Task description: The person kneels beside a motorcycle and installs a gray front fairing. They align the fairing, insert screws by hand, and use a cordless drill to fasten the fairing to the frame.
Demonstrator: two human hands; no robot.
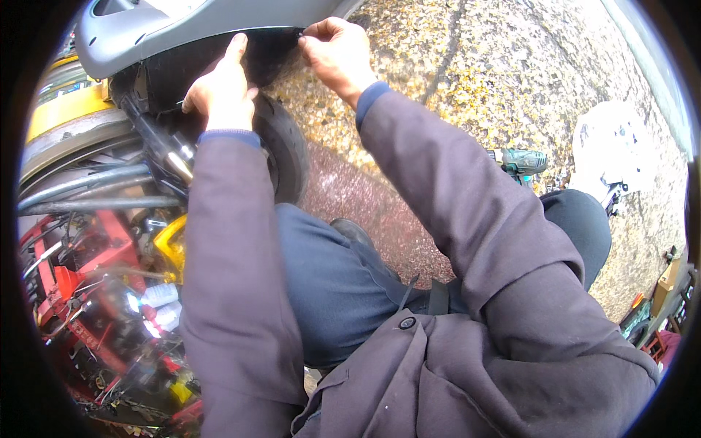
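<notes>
A scooter-like vehicle with a grey body panel [146,44] and a black lower panel [274,55] stands at the upper left. Against the black panel rests my left hand [223,91], one finger stretched upward and the others apart. A thin bright bit shows beside its outer fingers, too small to name. My right hand [336,55] pinches at the right end of the seam between the grey and black parts. Whatever lies between thumb and forefinger there is tiny and dark. Below the panel, a black tyre [285,150] is partly hidden by my left arm.
A green and black cordless drill [522,162] lies on the speckled ground at right, near a white plastic bag [610,146]. At left are another wheel [73,142], metal tubes [95,186], a red metal frame [109,244] and cluttered parts. Boxes [668,281] stand at the far right.
</notes>
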